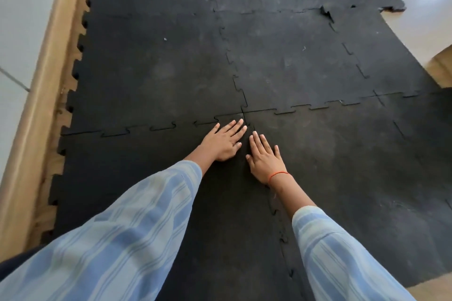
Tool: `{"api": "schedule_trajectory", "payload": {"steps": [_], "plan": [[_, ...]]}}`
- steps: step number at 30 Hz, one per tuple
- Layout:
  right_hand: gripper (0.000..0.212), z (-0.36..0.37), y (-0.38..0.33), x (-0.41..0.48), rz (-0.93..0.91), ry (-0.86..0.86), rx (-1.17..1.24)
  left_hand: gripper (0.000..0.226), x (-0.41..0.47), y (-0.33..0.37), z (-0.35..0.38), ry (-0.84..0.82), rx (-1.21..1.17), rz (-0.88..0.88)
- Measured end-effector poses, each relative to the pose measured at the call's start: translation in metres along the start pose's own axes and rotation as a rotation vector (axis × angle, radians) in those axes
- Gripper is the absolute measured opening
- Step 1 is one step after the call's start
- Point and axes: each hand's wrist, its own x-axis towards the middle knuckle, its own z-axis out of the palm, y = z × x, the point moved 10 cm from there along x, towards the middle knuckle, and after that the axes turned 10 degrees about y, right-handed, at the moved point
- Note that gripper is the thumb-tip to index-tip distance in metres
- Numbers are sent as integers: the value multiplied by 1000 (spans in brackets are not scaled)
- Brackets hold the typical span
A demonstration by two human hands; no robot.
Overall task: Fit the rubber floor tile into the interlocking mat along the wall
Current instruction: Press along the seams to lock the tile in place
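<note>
Pressing stage, by the look of it: tile (137, 178) lying flat at near left, along the wall (22, 32), its toothed far edge meeting the mat (293, 61) at the seam (151, 127) running left from the four-way corner. Left hand (223, 142) spread flat, palm down, on the tile's far right corner, fingertips almost at the seam. Right hand (264, 156) likewise flat and open, just across the joint on the neighbouring piece. Neither gripping anything; both simply bearing down.

Far seam not fully closed, judging by dark gaps around several tabs between the hands and the wall side. Next move probably calls for working leftward along that seam, palm or heel pressure on each tab in turn until flush.

Right-hand joint (281, 222) of the tile partly covered by the right forearm and sleeve (342, 259); seating there uncertain. Near edge of the tile hidden under the left sleeve (110, 239) and cut off by the frame. Wall-side teeth over the wooden skirting (49, 68) visible, contact unclear. Lifted, torn spot (326, 12) far off in the mat, detail hard to read.
</note>
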Motion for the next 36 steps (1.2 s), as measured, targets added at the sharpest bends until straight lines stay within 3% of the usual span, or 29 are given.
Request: {"api": "schedule_trajectory", "payload": {"steps": [6, 15, 20, 22, 29, 31, 36], "plan": [[61, -9, -40, 35, -58, -98, 48, 74, -55, -74, 2, 142, -95, -358], [61, -10, -65, 57, 30, -133, -54, 71, -63, -86, -2, 10, -175, -351], [60, -3, -140, 48, -267, -94, -49, 76, -149, -171, -2, 198, -175, -758], [58, 7, -168, 44, -321, -83, -65, 84, -182, -204, 1, 196, -158, -864], [59, 13, -187, 56, -201, -93, -118, 94, -187, -223, 1, 98, -111, -831], [61, 11, -196, 57, -175, -149, -150, 102, -191, -227, -5, 73, -110, -836], [64, 11, -202, 57, -167, -192, -124, 141, -234, -271, -20, 114, -152, -1068]]}}
